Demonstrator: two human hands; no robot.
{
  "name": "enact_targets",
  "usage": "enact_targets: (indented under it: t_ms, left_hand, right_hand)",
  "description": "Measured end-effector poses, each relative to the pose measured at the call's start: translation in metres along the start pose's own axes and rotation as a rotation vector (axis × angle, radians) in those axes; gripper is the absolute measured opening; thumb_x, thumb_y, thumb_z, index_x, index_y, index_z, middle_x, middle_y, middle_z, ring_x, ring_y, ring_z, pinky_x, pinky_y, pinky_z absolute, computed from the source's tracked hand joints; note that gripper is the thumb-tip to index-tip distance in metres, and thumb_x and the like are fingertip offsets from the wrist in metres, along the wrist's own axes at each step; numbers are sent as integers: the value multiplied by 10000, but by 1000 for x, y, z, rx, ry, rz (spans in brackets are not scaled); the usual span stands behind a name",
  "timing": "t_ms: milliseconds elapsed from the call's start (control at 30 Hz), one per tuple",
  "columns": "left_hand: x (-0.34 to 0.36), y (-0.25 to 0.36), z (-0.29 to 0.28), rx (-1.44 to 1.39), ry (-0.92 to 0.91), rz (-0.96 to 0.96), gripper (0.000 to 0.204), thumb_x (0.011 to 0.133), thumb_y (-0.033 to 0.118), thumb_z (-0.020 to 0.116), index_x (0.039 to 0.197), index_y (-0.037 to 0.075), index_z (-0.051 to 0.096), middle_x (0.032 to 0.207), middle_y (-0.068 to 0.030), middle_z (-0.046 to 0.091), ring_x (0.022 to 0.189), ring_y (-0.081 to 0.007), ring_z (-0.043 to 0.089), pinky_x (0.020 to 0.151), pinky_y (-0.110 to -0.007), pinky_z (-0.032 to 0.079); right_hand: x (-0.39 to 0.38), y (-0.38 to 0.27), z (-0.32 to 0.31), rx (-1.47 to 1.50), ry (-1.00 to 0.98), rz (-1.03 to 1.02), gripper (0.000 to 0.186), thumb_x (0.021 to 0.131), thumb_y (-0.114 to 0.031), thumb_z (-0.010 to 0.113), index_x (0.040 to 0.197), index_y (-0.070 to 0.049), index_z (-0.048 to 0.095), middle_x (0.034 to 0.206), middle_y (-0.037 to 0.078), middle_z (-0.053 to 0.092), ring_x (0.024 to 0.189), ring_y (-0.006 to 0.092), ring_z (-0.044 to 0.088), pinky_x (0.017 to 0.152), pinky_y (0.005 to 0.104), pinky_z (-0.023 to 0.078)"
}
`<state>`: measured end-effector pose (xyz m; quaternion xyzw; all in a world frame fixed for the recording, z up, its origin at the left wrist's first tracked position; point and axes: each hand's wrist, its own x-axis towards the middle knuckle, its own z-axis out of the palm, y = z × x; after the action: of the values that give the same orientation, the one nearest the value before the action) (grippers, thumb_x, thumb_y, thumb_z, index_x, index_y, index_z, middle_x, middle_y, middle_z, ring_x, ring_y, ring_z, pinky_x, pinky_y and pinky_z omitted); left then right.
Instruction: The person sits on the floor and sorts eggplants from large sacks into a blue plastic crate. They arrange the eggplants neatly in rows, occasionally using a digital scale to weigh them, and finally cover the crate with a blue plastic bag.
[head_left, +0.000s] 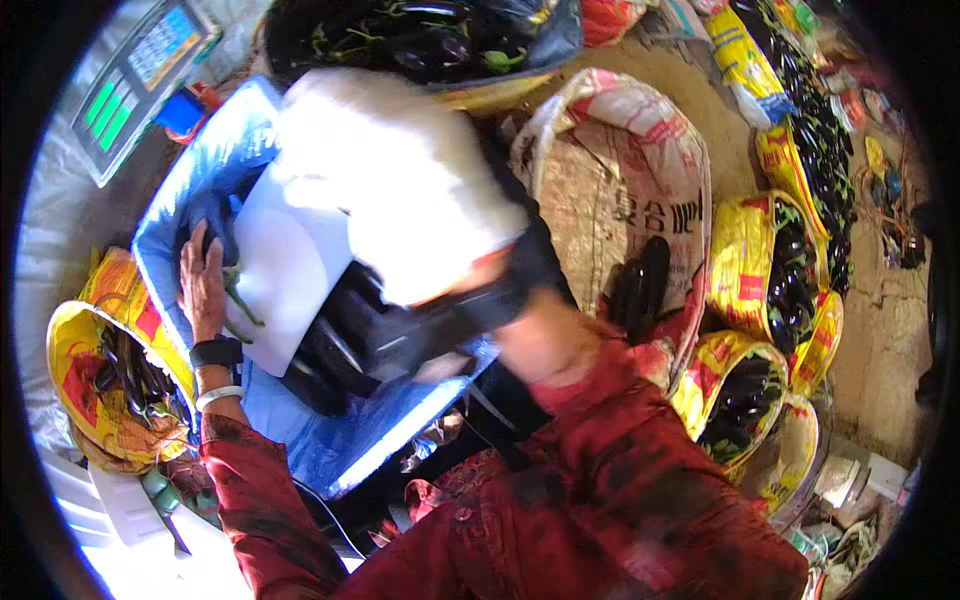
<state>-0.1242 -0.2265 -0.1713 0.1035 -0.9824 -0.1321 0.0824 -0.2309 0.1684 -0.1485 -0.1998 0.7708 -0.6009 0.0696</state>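
My left hand (203, 285), bare with a dark band and a white bracelet at the wrist, is at the left side of a blue-lined container (345, 440). Its fingers lie along a dark eggplant (212, 222) with a green stem, and the thumb is hidden. A white sheet (290, 255) lies beside it, over part of the contents. Several more eggplants (325, 355) show below the sheet. My right hand (400, 180) appears as a large white blur, seemingly a glove, raised over the container. Its fingers are smeared by motion, and what they hold, if anything, cannot be made out.
Beyond the container stands a large bag of eggplants (420, 45). An open woven sack (610, 120) on the right has a few eggplants inside. Yellow-and-red sacks (740, 250) line the far right; another (75, 345) stands at left. A scale display (145, 85) is upper left.
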Motion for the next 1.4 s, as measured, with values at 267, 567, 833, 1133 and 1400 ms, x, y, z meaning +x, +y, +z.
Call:
enact_targets:
  t_ms: [267,567,833,1133,1400]
  left_hand:
    - [4,3,-11,-365,-8,-62,453,1001,277,449,1397,60,486,1480,-106,443,1375,-293,370,1149,-358,253]
    - [8,33,-25,-344,-50,-240,526,994,357,507,1427,59,479,1471,-140,445,1354,-299,392,1145,-383,264]
    - [12,46,-29,-374,-48,-318,528,976,345,551,1424,72,483,1438,-156,457,1322,-288,424,1116,-376,306]
    - [8,19,-16,-131,-30,-72,533,975,359,516,1455,131,465,1438,-160,458,1333,-305,417,1132,-378,290]
    - [1,27,-10,53,-59,-163,513,962,496,483,1438,310,447,1508,-80,393,1411,-322,345,1041,-734,234]
  right_hand:
    - [-161,204,-344,-1376,104,21,389,941,-150,527,1325,-110,574,898,153,665,808,310,659,771,446,556]
    - [-284,182,-226,-846,411,1663,768,667,-463,785,1199,46,565,1086,218,696,972,368,695,825,424,560]
    - [-258,165,-222,-702,497,1537,742,619,-334,871,1139,94,561,1068,236,674,950,348,681,810,427,538]
    - [-141,98,-250,761,384,488,477,850,-217,692,1260,-10,565,1118,135,681,958,275,680,876,412,550]
    - [-33,-92,-155,1199,-290,509,884,901,-614,557,1468,19,311,1349,257,533,1120,383,621,915,522,551]
